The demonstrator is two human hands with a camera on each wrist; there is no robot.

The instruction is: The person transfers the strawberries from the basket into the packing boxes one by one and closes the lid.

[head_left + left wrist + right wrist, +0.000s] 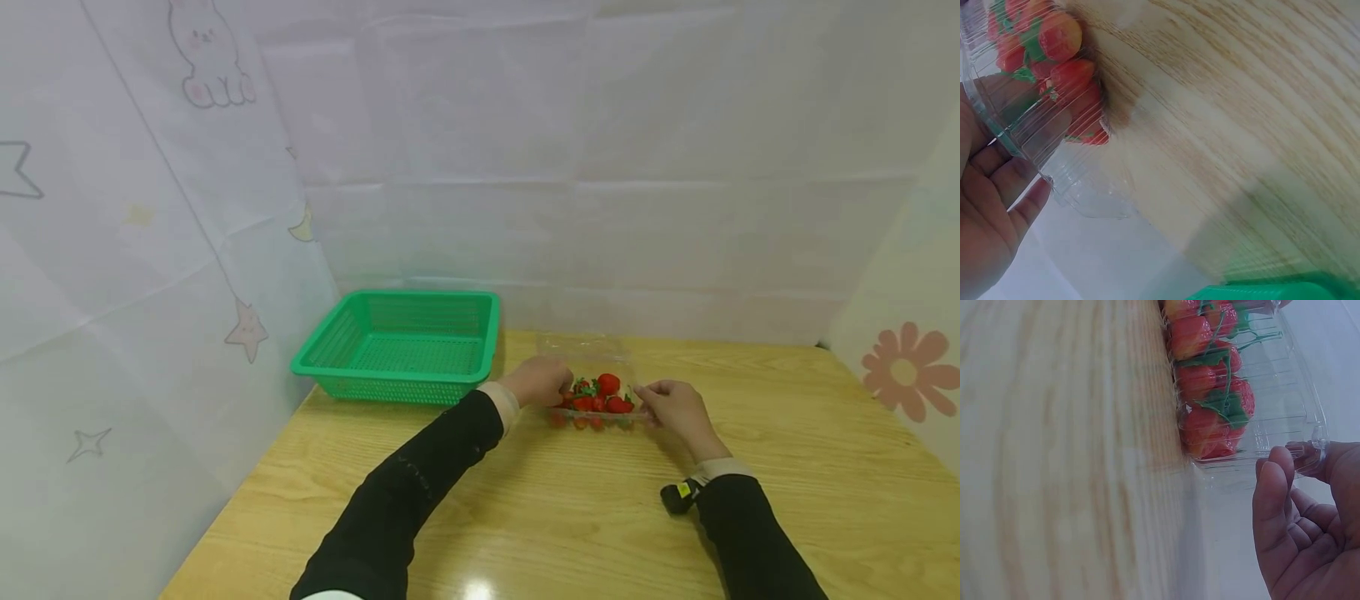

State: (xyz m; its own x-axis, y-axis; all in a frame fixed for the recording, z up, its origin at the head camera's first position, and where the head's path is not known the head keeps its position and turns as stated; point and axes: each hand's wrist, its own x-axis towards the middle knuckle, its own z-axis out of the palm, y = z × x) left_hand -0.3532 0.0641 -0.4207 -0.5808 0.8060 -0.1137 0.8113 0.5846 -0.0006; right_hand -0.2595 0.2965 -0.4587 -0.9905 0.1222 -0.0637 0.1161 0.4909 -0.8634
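Observation:
A clear plastic box (588, 350) with its lid raised at the back holds several red strawberries (608, 384) with green leaves. My left hand (538, 381) is over the box's left side. In the left wrist view, its fingers (1035, 134) show through the clear wall, reaching in beside the strawberries (1072, 78). I cannot tell whether they pinch a berry. With thumb and fingertips, my right hand (672, 406) pinches the box's right rim. The right wrist view shows the same pinch at the corner, with the strawberries (1200, 381) lying low behind the ribbed wall.
A green plastic basket (408, 376) stands at the back left of the wooden table (570, 517), its inside bare. White printed cloth (637, 233) hangs behind and at both sides. A small black device (678, 497) sits at the right wrist.

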